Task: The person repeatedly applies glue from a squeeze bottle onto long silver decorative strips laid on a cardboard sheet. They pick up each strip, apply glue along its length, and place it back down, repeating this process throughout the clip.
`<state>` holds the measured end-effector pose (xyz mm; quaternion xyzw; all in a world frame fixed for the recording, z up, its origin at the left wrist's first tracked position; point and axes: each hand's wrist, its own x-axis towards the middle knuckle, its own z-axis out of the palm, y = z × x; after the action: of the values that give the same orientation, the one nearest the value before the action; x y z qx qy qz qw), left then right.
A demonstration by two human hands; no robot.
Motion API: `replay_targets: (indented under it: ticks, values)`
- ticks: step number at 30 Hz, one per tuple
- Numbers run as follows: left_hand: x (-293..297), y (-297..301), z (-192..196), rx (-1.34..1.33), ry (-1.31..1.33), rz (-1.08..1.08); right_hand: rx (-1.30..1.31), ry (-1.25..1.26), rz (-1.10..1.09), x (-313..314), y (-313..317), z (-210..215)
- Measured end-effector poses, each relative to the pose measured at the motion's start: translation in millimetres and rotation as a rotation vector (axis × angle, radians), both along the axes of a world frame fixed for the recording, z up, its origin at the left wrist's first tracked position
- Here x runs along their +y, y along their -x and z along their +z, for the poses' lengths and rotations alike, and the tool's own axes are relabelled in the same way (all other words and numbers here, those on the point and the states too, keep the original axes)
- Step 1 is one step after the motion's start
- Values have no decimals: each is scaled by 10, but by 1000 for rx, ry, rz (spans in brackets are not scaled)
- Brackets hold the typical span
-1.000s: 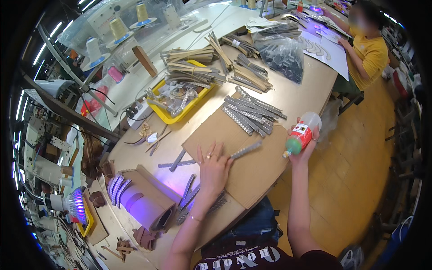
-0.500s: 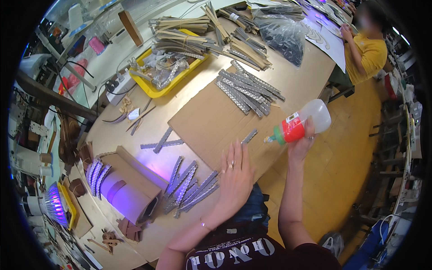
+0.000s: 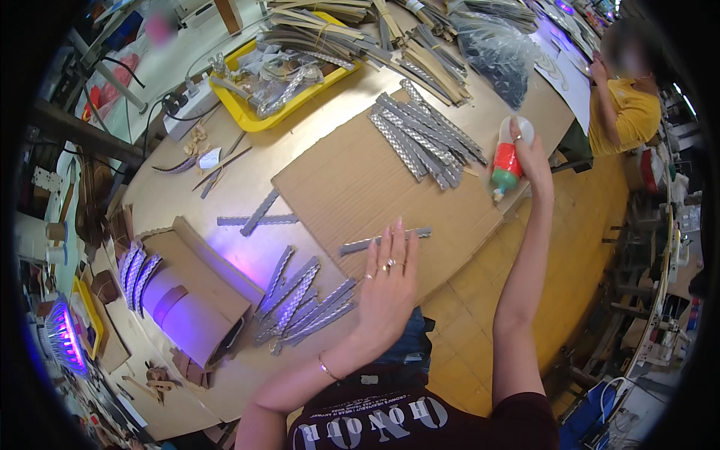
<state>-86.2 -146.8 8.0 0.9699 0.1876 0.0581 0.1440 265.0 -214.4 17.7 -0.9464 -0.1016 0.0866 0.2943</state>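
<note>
My left hand (image 3: 388,289) lies flat with its fingers stretched out over a short grey strip (image 3: 355,247) on the cardboard sheet (image 3: 322,187). Both ends of the strip show beside the fingers. In my right hand (image 3: 532,159) is a translucent squeeze bottle (image 3: 505,159) with a red label and green cap, nozzle tilted down by the table's right edge. Whether it touches the table I cannot tell. A pile of braided grey strips (image 3: 424,139) sits on the cardboard's far part. More loose strips (image 3: 300,304) lie left of my left hand.
A yellow tray (image 3: 251,120) of small parts stands at the back, near strip bundles (image 3: 431,67) and a plastic bag (image 3: 499,56). At left are a rolled cardboard piece (image 3: 195,300) and a lit lamp (image 3: 66,337). A person in yellow (image 3: 626,112) works at far right.
My right hand has carried the bottle farther from me, toward the table's right edge, and turned its nozzle downward. More of the strip under my left hand now shows.
</note>
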Motion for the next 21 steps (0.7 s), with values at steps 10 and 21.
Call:
replay_targets:
  ticks: [10,21]
  values:
    - [-97,46,-113,-5,236,68,-598,6,76,-48,336,48]
    - [-102,61,-165,41,145,56,-194,-159,289,-43,2364,-40]
